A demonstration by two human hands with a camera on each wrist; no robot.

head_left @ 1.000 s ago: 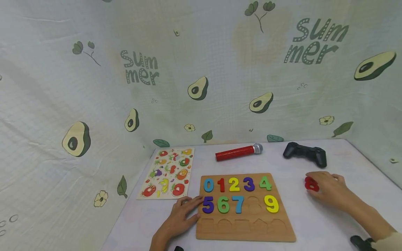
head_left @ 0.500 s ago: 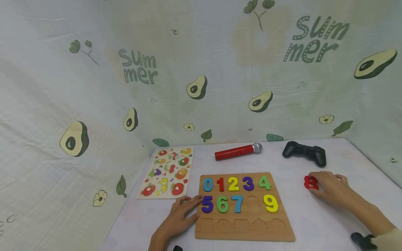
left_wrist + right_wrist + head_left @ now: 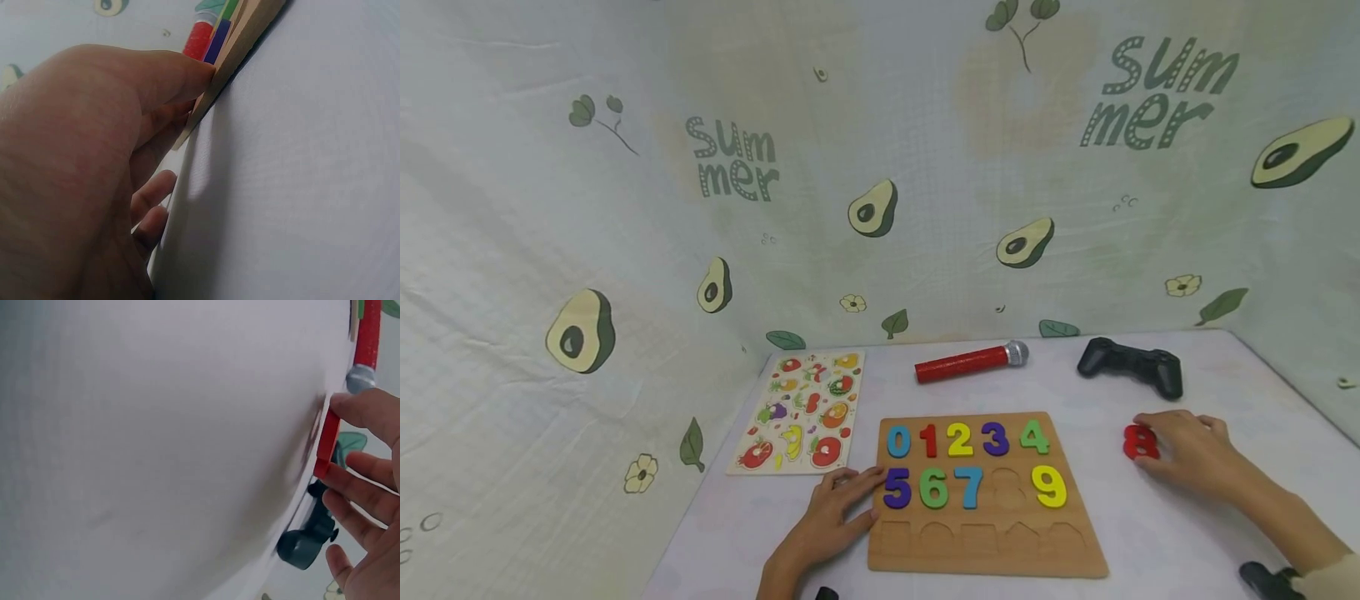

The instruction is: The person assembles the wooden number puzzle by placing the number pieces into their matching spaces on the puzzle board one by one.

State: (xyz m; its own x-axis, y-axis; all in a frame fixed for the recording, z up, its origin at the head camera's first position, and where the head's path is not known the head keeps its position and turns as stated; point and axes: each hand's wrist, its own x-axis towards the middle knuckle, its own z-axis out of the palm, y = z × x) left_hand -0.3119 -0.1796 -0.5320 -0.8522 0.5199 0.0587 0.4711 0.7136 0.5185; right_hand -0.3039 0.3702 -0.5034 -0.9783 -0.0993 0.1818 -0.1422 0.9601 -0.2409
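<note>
Between thumb and fingers, my right hand [image 3: 1191, 454] pinches a red number 8 puzzle piece [image 3: 1141, 442]. The right wrist view shows that red piece [image 3: 328, 439] edge-on, close over the white table surface, with the thumb at one end and fingertips at the other. My left hand [image 3: 829, 518] rests at the left edge of a wooden number puzzle board [image 3: 985, 562], its thumb and fingertips touching that edge near the purple 5 [image 3: 897, 489]. Coloured digits sit in the board's two upper rows, and a bare 8-shaped recess [image 3: 1006, 492] lies between the 7 and the 9.
A red microphone [image 3: 962, 366] lies behind the board. Back right is a black game controller [image 3: 1131, 367], just beyond the right hand. A fruit puzzle board [image 3: 797, 412] lies at the back left. Printed cloth [image 3: 940, 167] forms the wall behind the table.
The right hand keeps hold of the red 8, which has shifted only very slightly. The left hand stays at the board's edge, and the other things have not moved.
</note>
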